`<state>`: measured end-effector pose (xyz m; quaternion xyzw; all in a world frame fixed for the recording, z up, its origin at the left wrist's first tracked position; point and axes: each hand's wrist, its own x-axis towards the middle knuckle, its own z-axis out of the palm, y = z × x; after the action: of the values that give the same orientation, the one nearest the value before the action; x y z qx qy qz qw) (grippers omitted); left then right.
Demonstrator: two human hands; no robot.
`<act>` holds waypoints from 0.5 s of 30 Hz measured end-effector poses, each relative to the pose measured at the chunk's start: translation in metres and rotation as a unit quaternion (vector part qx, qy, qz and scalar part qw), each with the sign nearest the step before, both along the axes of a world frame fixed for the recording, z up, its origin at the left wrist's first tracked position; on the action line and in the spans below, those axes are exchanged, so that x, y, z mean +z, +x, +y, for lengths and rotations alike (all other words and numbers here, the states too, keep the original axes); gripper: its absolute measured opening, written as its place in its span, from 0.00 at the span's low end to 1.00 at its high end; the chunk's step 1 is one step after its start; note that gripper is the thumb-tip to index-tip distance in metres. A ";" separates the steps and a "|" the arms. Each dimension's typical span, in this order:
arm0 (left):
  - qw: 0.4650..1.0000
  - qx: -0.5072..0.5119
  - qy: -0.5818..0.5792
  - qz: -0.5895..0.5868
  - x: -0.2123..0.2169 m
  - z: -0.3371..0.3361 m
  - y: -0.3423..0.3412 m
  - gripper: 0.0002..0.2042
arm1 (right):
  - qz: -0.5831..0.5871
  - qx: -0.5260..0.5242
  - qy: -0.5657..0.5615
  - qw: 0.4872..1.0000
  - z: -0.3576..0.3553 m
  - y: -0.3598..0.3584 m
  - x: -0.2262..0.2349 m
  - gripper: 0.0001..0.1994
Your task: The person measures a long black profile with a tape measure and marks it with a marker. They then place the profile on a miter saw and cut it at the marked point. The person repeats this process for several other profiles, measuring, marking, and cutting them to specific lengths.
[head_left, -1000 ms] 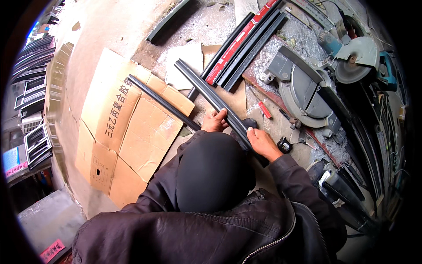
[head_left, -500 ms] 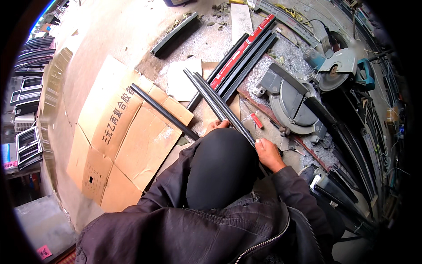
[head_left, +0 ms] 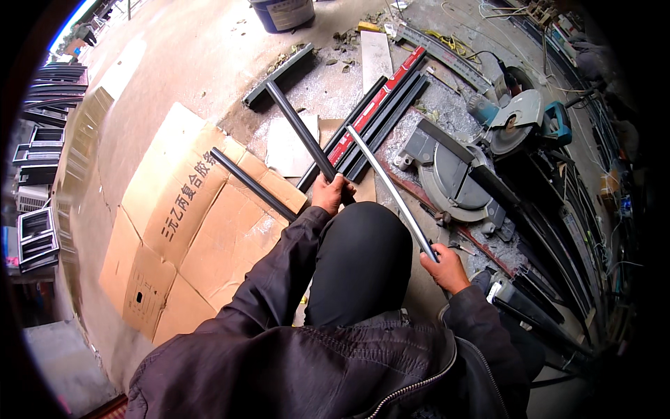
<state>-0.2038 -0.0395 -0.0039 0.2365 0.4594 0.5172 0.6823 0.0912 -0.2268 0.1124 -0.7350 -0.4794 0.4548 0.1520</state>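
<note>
Aluminium bars, look stiff and light | left hand (head_left: 331,193) closed on dark bar (head_left: 300,131) at its near end, over cardboard (head_left: 202,230) | right hand (head_left: 444,268) gripping silver bar (head_left: 391,190) low, near saw (head_left: 481,150) | long, tips probably swing; smooth, maybe slippery

A flattened cardboard sheet (head_left: 202,230) is spread on the floor at the left, with a bar (head_left: 252,184) laid across it. A mitre saw (head_left: 481,150) is set at the right, and a bundle of profiles (head_left: 380,115) is laid between them.
</note>
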 end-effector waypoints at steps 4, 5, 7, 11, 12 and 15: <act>0.999 0.045 0.024 0.017 0.018 0.023 -0.008 0.07 | 0.094 -0.033 -0.034 0.994 -0.016 0.007 -0.004 0.19; 0.998 0.051 0.031 0.023 0.024 0.028 -0.008 0.08 | 0.107 -0.039 -0.043 0.993 -0.020 0.012 -0.007 0.19; 0.996 0.070 0.034 0.033 0.031 0.040 -0.018 0.08 | 0.155 -0.067 -0.060 0.984 -0.024 0.009 -0.016 0.22; 0.994 0.067 0.069 0.053 0.065 0.055 -0.018 0.06 | 0.136 -0.129 -0.083 0.979 -0.029 0.020 -0.035 0.19; 0.994 0.073 0.063 0.059 0.072 0.058 -0.017 0.07 | 0.129 -0.135 -0.078 0.979 -0.030 0.020 -0.036 0.19; 0.981 0.052 0.173 0.075 0.083 0.079 -0.019 0.10 | 0.114 -0.139 -0.050 0.982 -0.029 0.017 -0.037 0.17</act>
<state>-0.2228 0.0399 0.0793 0.3643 0.4246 0.6045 0.5671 0.1083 -0.2557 0.0757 -0.7447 -0.3286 0.5333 0.2303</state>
